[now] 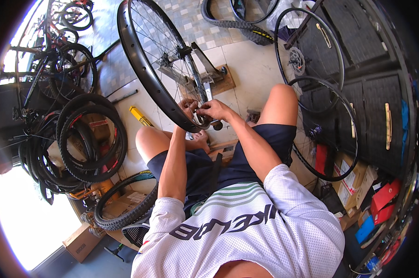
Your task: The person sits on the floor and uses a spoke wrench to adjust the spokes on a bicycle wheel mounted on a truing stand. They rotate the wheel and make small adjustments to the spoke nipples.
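Observation:
A bicycle wheel with a wide black rim (146, 76), thin spokes and a black hub (166, 60) stands between my knees. It sits in a metal truing stand (203, 59) on a wooden base (226, 84). My left hand (188, 107) is at the near part of the rim, its fingers curled in by the spokes. Close beside it, my right hand (213, 110) pinches at the rim with thumb and fingers together. Whatever small piece lies between the fingertips of either hand is too small to make out.
Several tyres (121, 134) hang at the left, near parked bicycles (77, 69). A yellow object (140, 116) lies on the tiled floor. Two thin black hoops (276, 51) lean on dark drawers (350, 44) at the right, above cardboard boxes (346, 183). A knobby tyre (239, 27) lies ahead.

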`<state>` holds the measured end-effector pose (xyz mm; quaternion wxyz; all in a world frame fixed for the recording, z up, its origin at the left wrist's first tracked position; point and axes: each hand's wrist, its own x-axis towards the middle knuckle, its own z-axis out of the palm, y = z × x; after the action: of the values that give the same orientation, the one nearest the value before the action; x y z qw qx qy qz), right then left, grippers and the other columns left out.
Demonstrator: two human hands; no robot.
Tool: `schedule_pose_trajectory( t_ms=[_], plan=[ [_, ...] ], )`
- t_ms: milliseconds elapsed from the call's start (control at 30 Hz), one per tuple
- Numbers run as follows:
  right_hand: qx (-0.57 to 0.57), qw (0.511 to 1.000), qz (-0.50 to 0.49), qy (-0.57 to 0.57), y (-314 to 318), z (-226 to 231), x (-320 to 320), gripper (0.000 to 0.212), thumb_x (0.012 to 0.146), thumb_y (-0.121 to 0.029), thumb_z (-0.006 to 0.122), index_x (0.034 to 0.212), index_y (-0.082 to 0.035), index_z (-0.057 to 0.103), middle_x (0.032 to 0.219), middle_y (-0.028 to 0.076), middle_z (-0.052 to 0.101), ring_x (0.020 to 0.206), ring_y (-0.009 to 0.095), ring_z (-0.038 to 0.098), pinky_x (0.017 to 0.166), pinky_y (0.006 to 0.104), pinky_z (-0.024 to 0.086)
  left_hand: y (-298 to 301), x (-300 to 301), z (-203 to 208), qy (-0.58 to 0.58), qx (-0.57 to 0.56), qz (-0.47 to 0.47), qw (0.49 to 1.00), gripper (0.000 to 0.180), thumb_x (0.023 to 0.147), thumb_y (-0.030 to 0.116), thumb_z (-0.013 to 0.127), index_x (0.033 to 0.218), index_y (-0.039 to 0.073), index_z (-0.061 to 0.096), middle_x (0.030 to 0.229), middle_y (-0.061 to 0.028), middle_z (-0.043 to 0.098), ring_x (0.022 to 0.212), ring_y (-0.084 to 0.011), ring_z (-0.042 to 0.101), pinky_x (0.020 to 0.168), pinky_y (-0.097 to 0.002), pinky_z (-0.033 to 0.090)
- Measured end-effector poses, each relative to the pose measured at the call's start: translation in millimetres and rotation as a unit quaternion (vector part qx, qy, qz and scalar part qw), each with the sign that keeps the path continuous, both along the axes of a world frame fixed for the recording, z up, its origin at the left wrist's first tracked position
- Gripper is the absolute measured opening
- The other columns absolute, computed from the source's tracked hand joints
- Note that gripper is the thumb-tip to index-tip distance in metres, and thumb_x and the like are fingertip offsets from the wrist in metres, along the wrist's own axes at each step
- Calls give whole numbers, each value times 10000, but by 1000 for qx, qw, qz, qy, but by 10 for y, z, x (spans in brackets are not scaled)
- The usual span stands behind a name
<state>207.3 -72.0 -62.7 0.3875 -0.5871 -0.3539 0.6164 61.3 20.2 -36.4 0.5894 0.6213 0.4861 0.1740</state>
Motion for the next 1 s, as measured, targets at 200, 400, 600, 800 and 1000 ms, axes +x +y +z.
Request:
schedule_pose_trajectory(
  t_ms=[200,400,600,800,1000],
  plan=[
    [47,982,-91,-159,-23,114,-183,405,749,-347,793,839,14,634,727,125,656,660,219,608,611,367,474,-6,-22,23,4,16,8,1000,225,867,190,707,919,-21,645,702,-48,628,579,-101,562,517,-247,441],
    [79,968,-101,-216,-27,207,-238,308,739,-242,754,826,3,589,753,147,652,689,261,622,653,371,486,-55,26,49,-18,61,21,998,251,854,204,719,897,-37,663,721,-54,638,624,-108,578,550,-260,457],
    [154,976,-136,-73,-39,154,-87,241,808,-193,740,908,-6,627,773,82,653,683,198,626,640,334,510,-60,-27,57,9,26,41,999,372,892,358,671,907,-13,684,753,-66,668,648,-110,586,565,-260,458],
    [109,970,-203,79,-48,333,123,178,880,-181,708,966,-35,650,832,19,664,687,104,621,542,266,505,-82,-123,80,3,32,77,997,403,908,414,641,998,24,688,773,-20,659,654,-86,563,554,-229,440],
    [83,985,-117,-100,-69,0,96,213,862,-89,663,1064,-43,711,809,68,720,665,107,639,513,277,501,-143,-21,33,-3,-7,49,999,391,891,338,705,1054,-7,622,859,-29,622,773,-98,532,692,-259,429]
  ],
)
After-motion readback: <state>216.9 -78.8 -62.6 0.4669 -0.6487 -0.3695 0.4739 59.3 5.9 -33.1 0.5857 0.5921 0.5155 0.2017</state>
